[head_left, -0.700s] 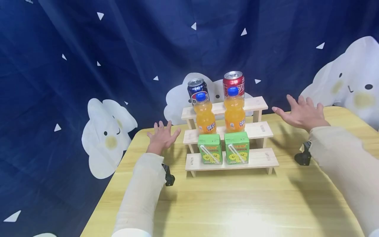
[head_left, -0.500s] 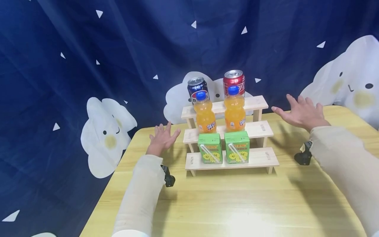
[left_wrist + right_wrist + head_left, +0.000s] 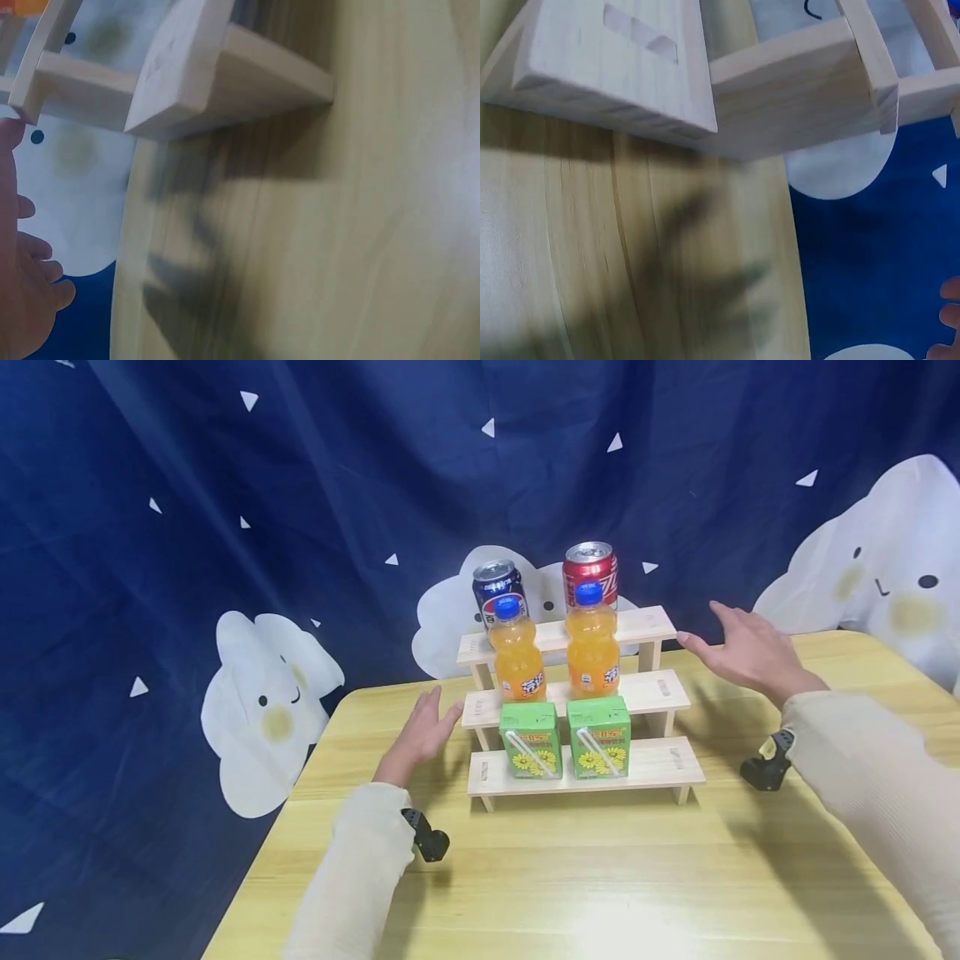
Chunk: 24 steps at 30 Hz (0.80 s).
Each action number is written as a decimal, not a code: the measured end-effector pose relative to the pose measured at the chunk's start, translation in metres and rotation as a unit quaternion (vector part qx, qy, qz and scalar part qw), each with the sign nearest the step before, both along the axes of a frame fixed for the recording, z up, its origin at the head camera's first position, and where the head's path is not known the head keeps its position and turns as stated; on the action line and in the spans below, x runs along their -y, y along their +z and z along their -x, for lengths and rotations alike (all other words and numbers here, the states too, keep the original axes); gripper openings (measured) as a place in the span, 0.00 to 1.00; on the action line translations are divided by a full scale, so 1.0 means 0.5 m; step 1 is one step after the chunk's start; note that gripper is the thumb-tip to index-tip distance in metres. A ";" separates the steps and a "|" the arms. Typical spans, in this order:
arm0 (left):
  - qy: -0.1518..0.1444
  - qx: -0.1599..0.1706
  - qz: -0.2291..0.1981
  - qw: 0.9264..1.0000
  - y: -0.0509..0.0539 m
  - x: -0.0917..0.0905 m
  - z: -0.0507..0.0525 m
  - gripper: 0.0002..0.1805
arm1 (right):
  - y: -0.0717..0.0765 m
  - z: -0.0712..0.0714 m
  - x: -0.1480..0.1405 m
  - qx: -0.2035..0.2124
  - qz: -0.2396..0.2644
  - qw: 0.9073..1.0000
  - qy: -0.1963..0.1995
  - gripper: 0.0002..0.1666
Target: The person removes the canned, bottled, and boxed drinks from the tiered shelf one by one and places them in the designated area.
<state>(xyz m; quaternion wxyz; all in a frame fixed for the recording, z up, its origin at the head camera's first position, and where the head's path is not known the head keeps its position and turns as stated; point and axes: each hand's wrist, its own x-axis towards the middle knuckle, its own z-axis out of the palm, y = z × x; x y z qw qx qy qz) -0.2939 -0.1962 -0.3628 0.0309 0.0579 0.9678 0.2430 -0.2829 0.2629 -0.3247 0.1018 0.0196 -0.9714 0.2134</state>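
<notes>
In the head view, both hands have just changed their pose: where the fingers were splayed with the backs turned up, the left hand (image 3: 422,733) and the right hand (image 3: 753,647) are now turned more on edge, fingers drawn together, each a touch nearer the wooden stand (image 3: 652,766). For the work in hand, that seems to bring them into line with the stand's two ends. The stand sits upright on the counter (image 3: 562,868), between the hands, bearing two cans (image 3: 491,581), two orange bottles (image 3: 519,664) and two green cartons (image 3: 531,752). Each hand's grip is wide, thumb well apart from the fingers, and holds nothing; the right thumb points at the end of the top shelf (image 3: 648,624), just beside it. In the left wrist view, the left thumb meets the outline of one shelf end (image 3: 34,90), though I cannot tell whether it touches. In the right wrist view, only a few fingertips (image 3: 951,315) show at the edge, apart from the stand, so that picture alone does not show how wide the grip is.
</notes>
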 end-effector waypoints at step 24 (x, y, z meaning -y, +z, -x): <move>0.023 0.006 -0.278 0.960 -0.088 -0.044 -0.085 0.20 | 0.029 -0.014 0.026 -0.036 0.107 0.994 0.002 0.51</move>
